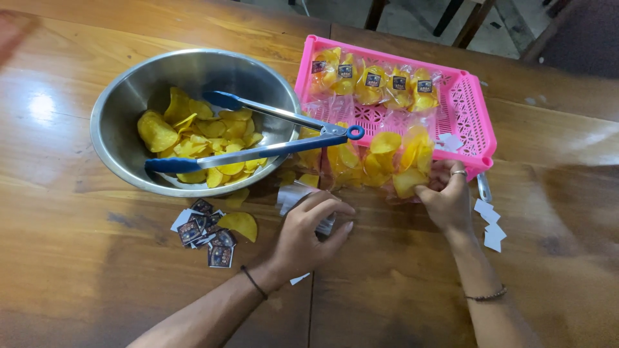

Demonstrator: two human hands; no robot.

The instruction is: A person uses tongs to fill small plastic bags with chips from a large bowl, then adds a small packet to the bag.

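Two bare forearms reach up from the lower edge over a glossy wooden table (77,270). The left hand (309,235), a dark band on its wrist, rests at about six o'clock with fingers curled loosely over a small stack of empty clear bags (293,195), seemingly pinning it flat; nothing is gripped tight.

The right hand (447,196), at about four o'clock, wears a ring and a bead bracelet. Its fingers pinch the lower edge of a filled clear bag of yellow chips (380,161), which lies on the table between the bowl and the basket, probably held there to keep its mouth closed.

At ten o'clock sits a steel bowl (116,109) of loose chips, with blue-tipped tongs (258,138) laid across its rim, handle toward the hands for easy reach. At one o'clock a pink plastic basket (474,122) holds a row of finished labelled chip packets (371,80). Small dark sticker labels (203,229) lie heaped at eight o'clock beside a stray chip (240,223). White paper scraps (491,225) lie at four o'clock, beside the right wrist.
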